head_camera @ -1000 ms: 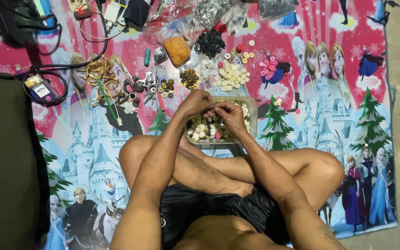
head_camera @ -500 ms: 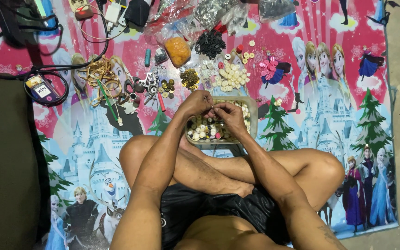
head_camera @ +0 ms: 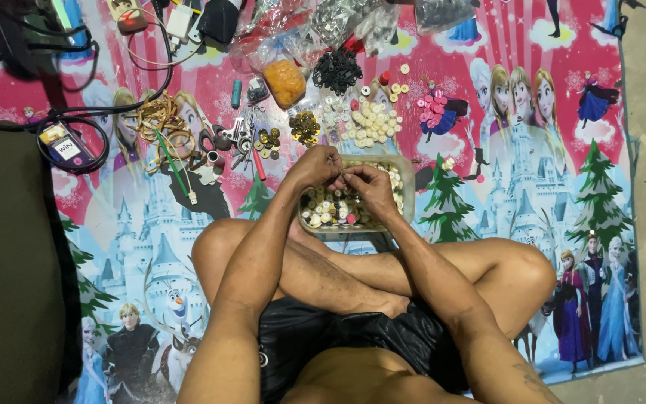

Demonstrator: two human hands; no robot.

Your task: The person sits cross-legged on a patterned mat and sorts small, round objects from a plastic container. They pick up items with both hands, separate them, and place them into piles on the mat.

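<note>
I sit cross-legged on a pink cartoon-printed mat (head_camera: 562,150). Just above a clear plastic tray (head_camera: 408,179) full of small cream and coloured beads, my left hand (head_camera: 314,166) and my right hand (head_camera: 369,182) meet, fingertips pinched together. Something very small is held between them, too tiny to identify; a thin thread or wire may be there. The hands hide much of the tray's contents.
Beyond the tray lie piles of cream beads (head_camera: 371,123), pink beads (head_camera: 434,111), black rings (head_camera: 336,71), an orange bag of beads (head_camera: 284,81), brass parts (head_camera: 306,127), scissors and pliers (head_camera: 229,142), gold hoops (head_camera: 160,120). Black cables and a small device (head_camera: 69,146) lie left, a dark cushion (head_camera: 5,269) beside me.
</note>
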